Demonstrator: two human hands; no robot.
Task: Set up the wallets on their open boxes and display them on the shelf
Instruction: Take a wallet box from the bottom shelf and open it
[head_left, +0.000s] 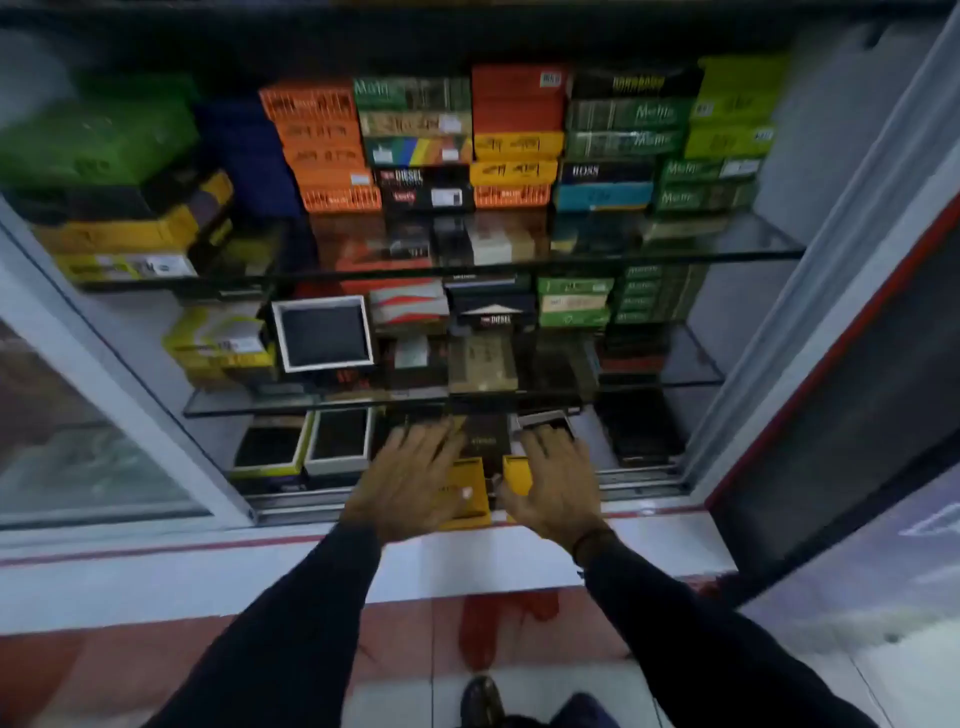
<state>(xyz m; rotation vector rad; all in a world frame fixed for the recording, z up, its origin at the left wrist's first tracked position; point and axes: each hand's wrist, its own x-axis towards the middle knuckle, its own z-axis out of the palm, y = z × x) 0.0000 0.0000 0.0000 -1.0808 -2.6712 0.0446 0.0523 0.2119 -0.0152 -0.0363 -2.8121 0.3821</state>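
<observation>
Both my hands reach into the bottom shelf of a glass display cabinet. My left hand (410, 478) lies spread over a yellow box (467, 499) at the shelf's front, and my right hand (558, 480) lies spread over a second yellow piece (517, 475) beside it. A dark wallet (483, 439) stands between and behind the hands. Behind my right fingers sits a white-rimmed open box (543, 420). Two open boxes with dark wallets, one yellow-rimmed (270, 449) and one white-rimmed (340, 441), stand to the left. Motion blur hides whether the fingers grip anything.
A white-framed dark wallet (322, 332) is displayed on the middle glass shelf (311, 402). Stacks of orange, green, yellow and dark boxes (415, 140) fill the upper shelf. A glass sliding door (78, 415) is at left, an open door panel (831, 389) at right.
</observation>
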